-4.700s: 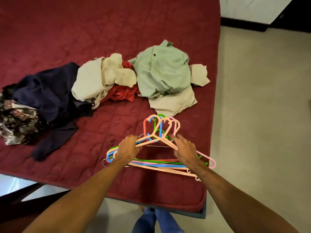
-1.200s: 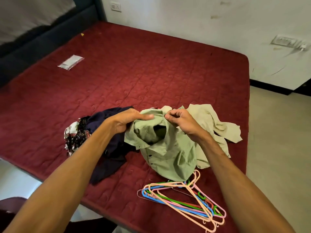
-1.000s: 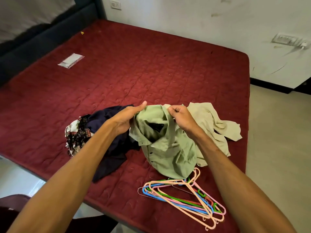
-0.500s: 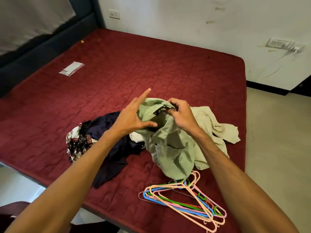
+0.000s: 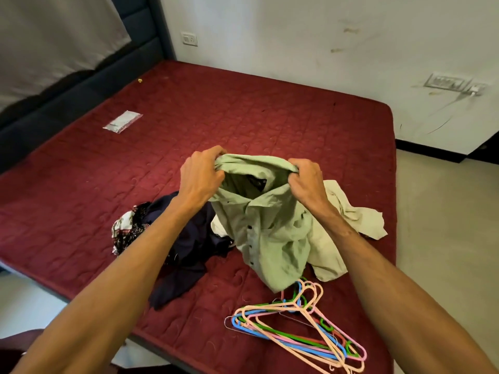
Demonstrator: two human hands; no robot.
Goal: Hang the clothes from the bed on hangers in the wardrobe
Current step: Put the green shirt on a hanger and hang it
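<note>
1. Early on: no garment is on a hanger; the hangers [image 5: 297,329] lie bundled on the bed [image 5: 243,117].
2. The left hand [image 5: 201,179] and right hand [image 5: 306,182] each have a closed grip on the collar of the green shirt [image 5: 270,233], above the clothes heap [image 5: 186,244].
3. The shirt hangs collar up, long axis near vertical, hem down by the hangers.

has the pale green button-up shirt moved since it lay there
Yes, upward. The pale green button-up shirt, once lying on the red quilted mattress, now hangs by its collar from the left hand and right hand, hem at the coloured plastic hangers.
</note>
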